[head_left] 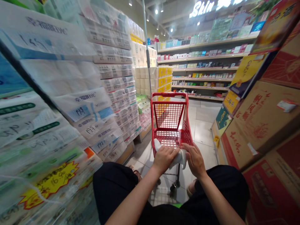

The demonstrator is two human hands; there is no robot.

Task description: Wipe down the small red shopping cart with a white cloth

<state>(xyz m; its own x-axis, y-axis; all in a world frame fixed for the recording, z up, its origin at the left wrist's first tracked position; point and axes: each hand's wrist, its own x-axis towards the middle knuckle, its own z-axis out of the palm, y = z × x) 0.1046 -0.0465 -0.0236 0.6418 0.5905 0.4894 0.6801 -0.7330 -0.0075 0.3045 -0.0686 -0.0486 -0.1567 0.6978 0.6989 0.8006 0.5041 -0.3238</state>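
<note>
A small red shopping cart [170, 97] with mesh sides stands right in front of me, between my bent knees. My left hand [166, 158] is closed over a white cloth [180, 160] at the near edge of the basket. Part of that cloth sticks out beyond the knuckles, and another part hangs toward my other hand. My right hand [195, 158] reaches to the near right corner of the cart, fingers stretched out, close beside the cloth. Whether those fingertips touch the cloth or only the cart's edge is hard to see.
Stacked tissue packs [82, 103] rise close on the left, with a yellow price sign [50, 184]. Cardboard boxes [264, 118] are piled on the right. Stocked shelves [201, 59] line the back. A thin metal pole [147, 56] stands beyond the cart's left side, above the tiled floor [205, 129].
</note>
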